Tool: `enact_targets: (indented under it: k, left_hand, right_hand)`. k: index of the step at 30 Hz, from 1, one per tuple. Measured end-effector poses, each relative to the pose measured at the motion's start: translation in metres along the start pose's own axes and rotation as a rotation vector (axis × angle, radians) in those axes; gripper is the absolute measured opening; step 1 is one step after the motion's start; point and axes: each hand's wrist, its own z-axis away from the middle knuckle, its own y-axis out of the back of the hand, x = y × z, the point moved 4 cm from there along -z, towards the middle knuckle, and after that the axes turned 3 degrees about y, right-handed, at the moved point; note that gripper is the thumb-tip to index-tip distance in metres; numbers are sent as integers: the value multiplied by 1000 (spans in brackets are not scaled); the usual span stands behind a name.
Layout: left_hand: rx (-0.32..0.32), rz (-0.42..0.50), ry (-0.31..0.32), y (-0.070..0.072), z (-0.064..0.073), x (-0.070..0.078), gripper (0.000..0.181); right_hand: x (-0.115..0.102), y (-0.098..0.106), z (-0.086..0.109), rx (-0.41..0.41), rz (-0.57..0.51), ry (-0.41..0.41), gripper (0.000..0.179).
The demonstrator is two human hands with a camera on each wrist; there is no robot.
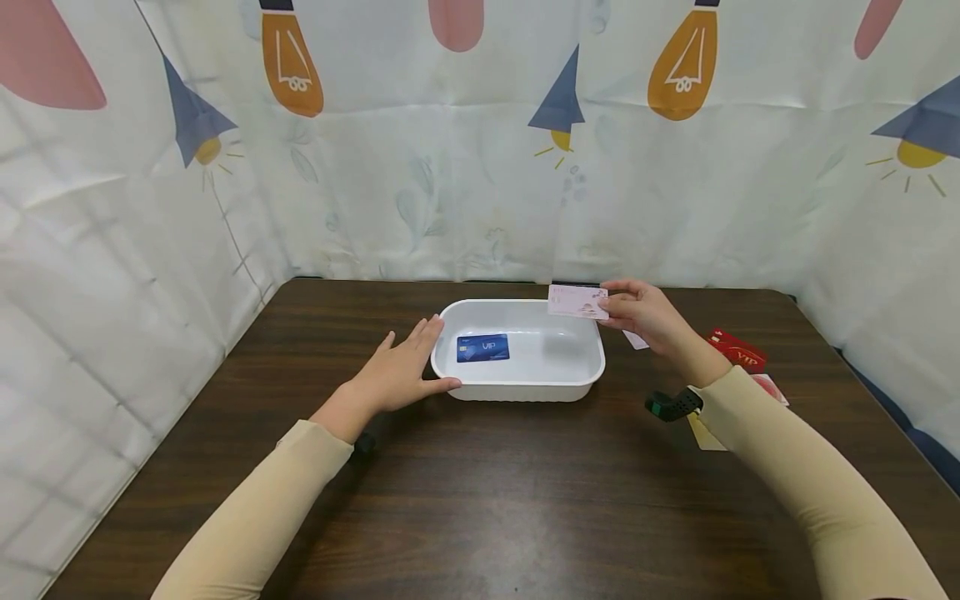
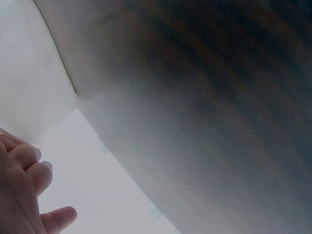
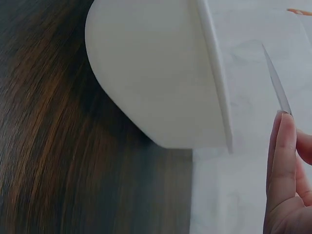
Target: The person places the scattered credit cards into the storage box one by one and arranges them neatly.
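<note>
In the head view my right hand (image 1: 636,312) pinches a pink card (image 1: 576,302) by its right end, over the back right corner of a white plastic basin (image 1: 525,391). The right wrist view shows that card (image 3: 277,83) nearly edge-on, held above the level of the basin rim (image 3: 217,73). My left hand (image 1: 397,367) rests at the basin's left end, fingers straight, thumb along the front rim. In the left wrist view, part of the left hand (image 2: 24,180) appears beside the basin wall (image 2: 34,73). A blue VIP card (image 1: 483,347) lies on the basin floor, toward the left.
Right of the basin lie a pale pink card (image 1: 636,340), a red VIP card (image 1: 737,350), a red-and-white card (image 1: 768,387) and a yellowish card (image 1: 705,435), some partly under the right arm. A patterned curtain (image 1: 480,200) hangs behind the dark wooden table (image 1: 480,492).
</note>
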Motion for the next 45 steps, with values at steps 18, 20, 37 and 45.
enact_targets:
  k: [18,20,37,45]
  left_hand:
    - [-7,5,5,1,1,1,112]
    - [0,5,1,1,1,1,111]
    - [9,3,-8,1,1,2,111]
    - [12,-12,-10,-1,0,1,110]
  right_hand:
    - [10,-42,-28,8,163,-104,44]
    - [11,-47,-31,-1,163,-112,43]
    - [17,-60,-47,-33,372,-163,37]
    - [22,-66,-51,-74,568,-165,33]
